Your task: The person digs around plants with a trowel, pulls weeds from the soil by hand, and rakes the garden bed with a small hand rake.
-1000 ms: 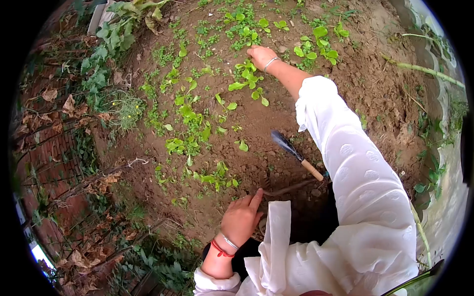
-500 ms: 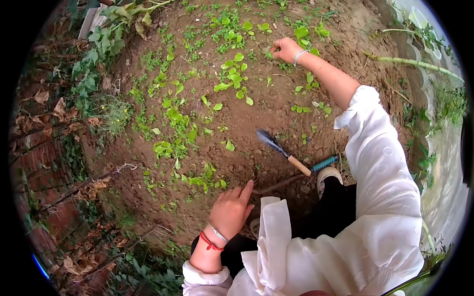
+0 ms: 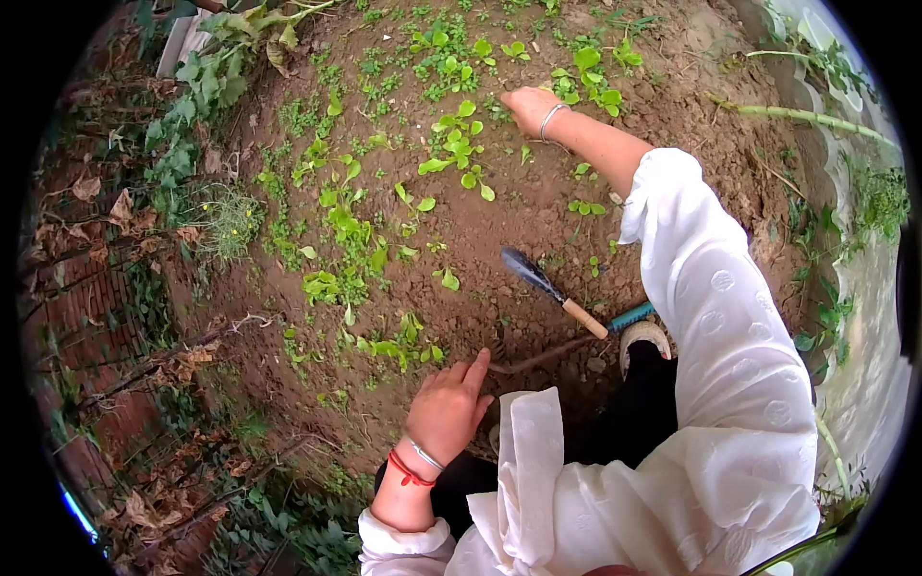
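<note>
My right hand (image 3: pixel 530 109) reaches far out over the soil, its fingers bent down and drawn together beside a small green seedling (image 3: pixel 497 108). Whatever the fingertips hold is hidden. My left hand (image 3: pixel 447 408) hovers low near my knees with the index finger stretched out and nothing visible in it. Close to that fingertip runs the rusty shaft of a hand tool with a teal handle (image 3: pixel 631 315); its head is hard to make out. A trowel (image 3: pixel 531 276) with a dark blade and wooden handle lies on the soil between my hands.
Leafy seedlings (image 3: pixel 455 144) and denser greens (image 3: pixel 346 230) grow across the soil bed (image 3: pixel 499 211). Dry stems and leaves (image 3: pixel 120 216) line the left side above bricks. A pale sheet (image 3: pixel 869 384) edges the right. My shoe (image 3: pixel 645 338) is beside the teal handle.
My right hand has shifted left and slightly down, from near the leafy seedlings at right to the small seedling. The left hand and the tools stay about where they were.
</note>
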A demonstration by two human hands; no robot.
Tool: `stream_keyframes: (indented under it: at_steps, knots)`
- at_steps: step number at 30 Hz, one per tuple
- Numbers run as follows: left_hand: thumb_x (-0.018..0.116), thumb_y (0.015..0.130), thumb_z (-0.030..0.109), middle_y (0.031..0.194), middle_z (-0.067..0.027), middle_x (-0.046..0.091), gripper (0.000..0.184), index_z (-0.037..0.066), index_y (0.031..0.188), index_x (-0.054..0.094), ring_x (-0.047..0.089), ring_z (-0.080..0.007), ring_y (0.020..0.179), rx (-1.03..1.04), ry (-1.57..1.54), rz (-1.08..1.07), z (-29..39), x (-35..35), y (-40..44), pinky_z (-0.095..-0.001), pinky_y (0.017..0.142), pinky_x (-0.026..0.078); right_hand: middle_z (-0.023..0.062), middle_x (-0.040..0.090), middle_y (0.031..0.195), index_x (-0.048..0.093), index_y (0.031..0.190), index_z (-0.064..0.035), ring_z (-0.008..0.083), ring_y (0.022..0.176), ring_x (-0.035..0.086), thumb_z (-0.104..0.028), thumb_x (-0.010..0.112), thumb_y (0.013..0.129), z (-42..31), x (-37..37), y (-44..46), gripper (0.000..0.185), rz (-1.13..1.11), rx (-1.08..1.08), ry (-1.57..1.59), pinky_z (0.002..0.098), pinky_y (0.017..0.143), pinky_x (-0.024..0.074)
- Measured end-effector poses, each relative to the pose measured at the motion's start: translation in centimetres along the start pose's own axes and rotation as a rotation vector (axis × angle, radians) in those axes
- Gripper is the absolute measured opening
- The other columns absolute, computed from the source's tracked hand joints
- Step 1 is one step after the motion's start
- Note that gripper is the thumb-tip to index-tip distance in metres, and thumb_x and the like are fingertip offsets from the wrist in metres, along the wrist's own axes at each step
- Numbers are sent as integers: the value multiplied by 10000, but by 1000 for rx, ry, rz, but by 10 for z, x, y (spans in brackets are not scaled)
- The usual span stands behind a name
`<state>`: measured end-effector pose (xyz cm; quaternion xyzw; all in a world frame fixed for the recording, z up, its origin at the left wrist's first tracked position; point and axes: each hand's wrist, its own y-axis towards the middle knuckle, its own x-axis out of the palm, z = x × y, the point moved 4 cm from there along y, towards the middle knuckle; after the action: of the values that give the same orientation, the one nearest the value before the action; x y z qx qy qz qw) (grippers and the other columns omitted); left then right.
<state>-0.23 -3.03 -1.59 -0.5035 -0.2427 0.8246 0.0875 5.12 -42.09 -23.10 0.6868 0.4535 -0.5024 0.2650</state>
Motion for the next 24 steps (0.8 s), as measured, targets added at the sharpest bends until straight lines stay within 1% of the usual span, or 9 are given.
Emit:
stream_keyframes:
  at_steps: [3, 6, 7, 10, 11, 14, 18, 23, 24]
  knots:
    - [673, 792, 158, 951, -139, 599, 591, 48, 1332, 460, 584, -321, 913, -8, 7, -33, 0, 0, 2, -395, 808, 463, 183, 658, 954, 594, 994, -30, 357, 936, 623, -71, 563, 784, -3, -32, 8, 216, 134, 135, 183, 445, 794, 502]
    - [669, 797, 165, 951, -140, 599, 594, 50, 1338, 454, 583, -320, 908, -20, 16, -60, 1, 1, 3, -397, 803, 464, 190, 652, 996, 600, 1027, -34, 351, 965, 618, -68, 557, 786, 0, -10, 26, 248, 55, 103, 197, 436, 818, 502]
    - [668, 798, 166, 950, -140, 599, 594, 51, 1340, 453, 583, -320, 907, -18, 12, -49, 1, 0, 3, -397, 802, 465, 183, 653, 1021, 588, 1099, -59, 327, 989, 621, -70, 563, 783, -4, -4, 29, 317, -6, 117, 169, 431, 826, 503]
    - [665, 800, 166, 947, -139, 597, 596, 53, 1344, 450, 583, -319, 902, -19, 5, -26, 1, -2, 4, -394, 794, 467, 162, 664, 1012, 560, 1161, -83, 307, 982, 634, -56, 562, 779, -15, 11, 29, 382, -74, 72, 18, 431, 820, 507]
    - [665, 800, 165, 945, -139, 597, 596, 52, 1344, 450, 583, -318, 899, -24, 6, -22, 2, -4, 3, -394, 789, 468, 142, 674, 994, 540, 1189, -98, 293, 970, 644, -40, 546, 792, -18, 13, 32, 401, -112, 37, -44, 427, 807, 511]
    - [669, 796, 164, 938, -139, 595, 597, 49, 1341, 453, 583, -319, 884, -21, -7, -6, 1, -3, 2, -395, 776, 470, 124, 679, 976, 555, 1156, -95, 290, 948, 652, -38, 519, 813, -20, 15, 35, 350, -49, -8, -128, 413, 790, 513]
    - [676, 788, 162, 930, -140, 592, 598, 42, 1332, 459, 582, -321, 861, -3, -21, -6, 3, -4, 3, -399, 760, 473, 126, 680, 952, 550, 1129, -88, 276, 933, 657, -69, 480, 842, -19, 28, 31, 296, -41, -93, -167, 396, 793, 506]
    - [677, 793, 168, 921, -144, 590, 591, 54, 1332, 463, 583, -334, 839, 14, -4, -27, 6, -3, 5, -403, 744, 478, 127, 650, 1015, 547, 1084, -68, 290, 968, 641, -76, 469, 849, -29, 28, 25, 248, 67, 13, -45, 460, 844, 464]
    - [677, 794, 169, 920, -144, 590, 590, 58, 1333, 463, 584, -336, 835, 6, -2, -33, 6, -3, 5, -406, 739, 480, 128, 652, 1006, 563, 1055, -62, 287, 959, 646, -81, 472, 847, -31, 26, 23, 228, 55, 9, -61, 439, 825, 480]
